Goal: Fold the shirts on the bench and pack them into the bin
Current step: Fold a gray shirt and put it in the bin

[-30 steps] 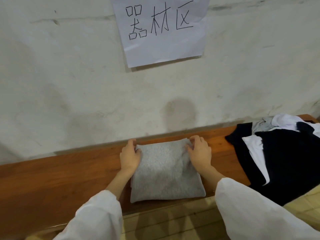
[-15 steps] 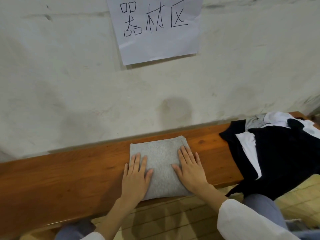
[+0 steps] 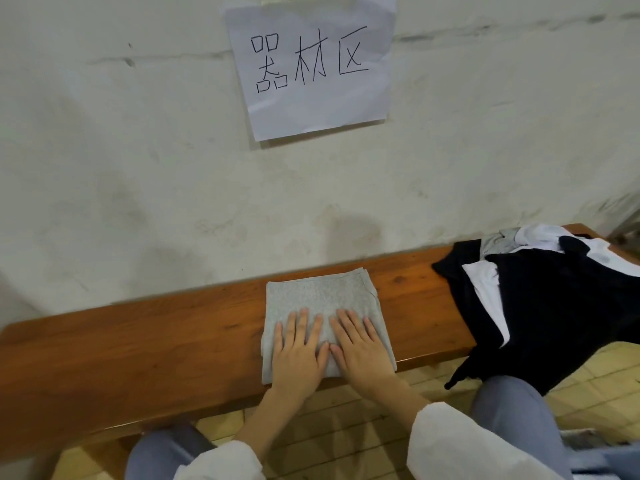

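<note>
A grey shirt [image 3: 320,294], folded into a small rectangle, lies on the wooden bench [image 3: 138,348] in front of me. My left hand [image 3: 298,355] and my right hand [image 3: 360,348] press flat on its near half, side by side, fingers straight and pointing at the wall. At the bench's right end lies a loose pile of unfolded shirts [image 3: 554,306]: dark navy on top, with white and grey pieces showing. No bin is in view.
A plastered wall [image 3: 138,168] rises right behind the bench, with a white paper sign [image 3: 311,67] taped to it. My knees in grey trousers [image 3: 512,410] are below the bench's front edge, over a tiled floor. The pile hangs over the bench's front edge.
My hands left the shirt's far corners, slid toward me over the fabric and drew together. They now lie flat on the near half. The shirt looks smaller, folded once more.
</note>
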Tool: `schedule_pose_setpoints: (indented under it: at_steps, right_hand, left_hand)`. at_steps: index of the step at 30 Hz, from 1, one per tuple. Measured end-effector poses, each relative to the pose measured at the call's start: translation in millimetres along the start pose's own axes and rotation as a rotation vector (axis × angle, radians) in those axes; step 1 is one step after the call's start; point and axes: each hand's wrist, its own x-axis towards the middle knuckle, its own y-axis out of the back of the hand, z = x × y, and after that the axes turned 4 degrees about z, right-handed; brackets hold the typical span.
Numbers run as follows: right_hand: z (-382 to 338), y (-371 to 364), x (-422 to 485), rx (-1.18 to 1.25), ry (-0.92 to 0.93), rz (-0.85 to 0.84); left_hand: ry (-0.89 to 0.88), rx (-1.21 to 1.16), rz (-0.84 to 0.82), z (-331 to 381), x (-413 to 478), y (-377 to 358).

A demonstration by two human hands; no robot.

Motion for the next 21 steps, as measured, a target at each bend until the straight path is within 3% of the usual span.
schedule_pose_setpoints:
  at_steps: [4, 7, 10, 13, 17, 21]
  right_hand:
    - [2.2, 19.9, 7.6, 0.265, 0.038, 0.003]
    - [18.8, 39.4, 10.4, 0.451, -0.116, 0.108]
    - [36.4, 45.7, 1.8, 0.541, -0.332, 0.195]
    - [46.0, 46.0, 2.1, 0.579, -0.492, 0.112]
    - [41.2, 46.4, 2.8, 0.698, -0.656, -0.087]
    - [37.2, 40.5, 1.5, 0.851, -0.732, -0.064]
  left_hand:
    - [0.018, -0.062, 0.083, -7.1, 5.4, 14.2]
    - [0.271, -0.153, 0.25, -28.8, 7.8, 33.5]
    - [0.446, -0.209, 0.115, -46.1, 0.9, 37.8]
    - [0.503, -0.383, -0.015, -54.4, -0.4, 32.5]
    - [0.506, -0.604, -0.032, -50.1, -0.3, 33.2]
    - [0.582, -0.935, -0.006, -45.2, -0.3, 42.4]
